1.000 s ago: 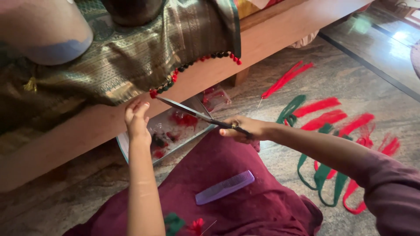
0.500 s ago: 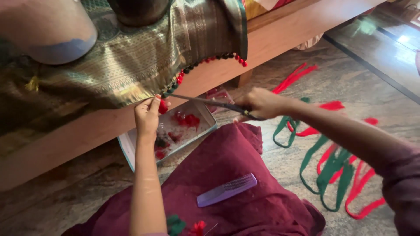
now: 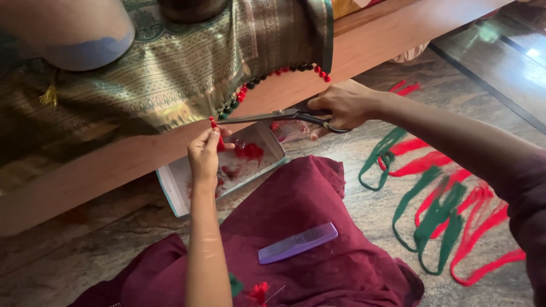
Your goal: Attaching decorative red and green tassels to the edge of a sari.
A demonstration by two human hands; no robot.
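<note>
My left hand [image 3: 206,154] pinches a small red tassel [image 3: 215,126] at the edge of a green and gold patterned cloth [image 3: 170,74] that hangs over a wooden bench edge [image 3: 102,170]. My right hand [image 3: 344,105] grips black-handled scissors [image 3: 273,116], whose blades point left and reach the tassel. A row of red and dark green tassels [image 3: 267,77] runs along the cloth's hem. Under my left hand lies a shallow white box [image 3: 176,190] with red thread scraps in it.
A purple comb [image 3: 297,243] lies on maroon cloth [image 3: 318,227] across my lap. Loops of red and green thread [image 3: 438,199] are spread on the stone floor at the right. A pale blue rounded object [image 3: 79,40] and a dark vessel [image 3: 190,8] sit on the bench.
The view has shifted, so both hands sit further right. My left hand rose to the cloth's hem and the scissors swung level with their tips at the tassel.
</note>
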